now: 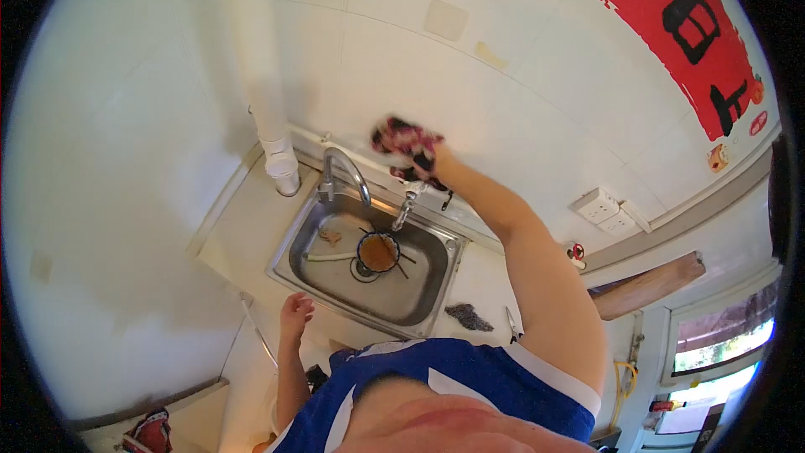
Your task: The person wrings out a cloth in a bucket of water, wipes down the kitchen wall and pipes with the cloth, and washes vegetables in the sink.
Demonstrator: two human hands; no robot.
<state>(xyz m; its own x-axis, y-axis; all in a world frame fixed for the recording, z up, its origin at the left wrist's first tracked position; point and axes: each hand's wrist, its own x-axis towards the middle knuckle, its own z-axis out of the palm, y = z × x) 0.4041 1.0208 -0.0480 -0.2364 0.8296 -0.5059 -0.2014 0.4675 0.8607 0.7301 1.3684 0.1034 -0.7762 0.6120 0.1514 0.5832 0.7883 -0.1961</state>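
Note:
My right hand [441, 159] is raised against the white tiled wall behind the sink. It is closed on a dark red and black patterned cloth [406, 136], which covers most of the fingers and is blurred. My left hand [297, 312] hovers near the front left edge of the steel sink [426, 306], its fingers loosely bent and apart with nothing seen in them. In the sink sits a dark-rimmed bowl [378, 252] of brownish liquid. Two taps stand behind the basin: a curved metal faucet [348, 164] and a shorter tap [404, 211] below the cloth.
A white pipe [281, 164] rises at the back left corner. On the counter right of the sink lie a dark grey scrubber-like pad [469, 317] and scissors or a knife [511, 324]. Power sockets [605, 209] and a red banner [683, 33] are on the wall.

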